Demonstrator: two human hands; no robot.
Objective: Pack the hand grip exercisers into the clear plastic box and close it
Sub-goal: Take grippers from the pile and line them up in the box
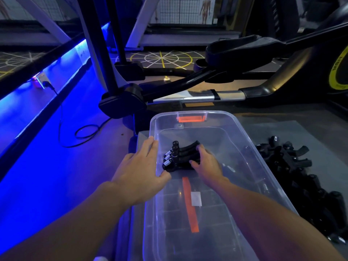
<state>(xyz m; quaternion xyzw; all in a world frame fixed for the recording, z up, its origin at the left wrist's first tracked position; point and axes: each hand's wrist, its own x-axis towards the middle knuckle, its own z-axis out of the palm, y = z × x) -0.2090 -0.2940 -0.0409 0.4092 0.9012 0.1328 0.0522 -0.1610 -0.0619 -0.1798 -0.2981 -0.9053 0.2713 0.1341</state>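
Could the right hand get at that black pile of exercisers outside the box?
Probably yes, once freed: the right hand grips a stack inside the clear box, and the pile lies uncovered just past its right wall.

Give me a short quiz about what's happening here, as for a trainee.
1. True or false: the clear box has its lid on.
2. Which hand reaches inside the box: a) left, b) right?
3. Fill in: the loose pile of exercisers lies on the box's ____ side.
Key: 1. false. 2. b: the right hand grips the stacked exercisers; the left hand rests on the rim. 3. right.
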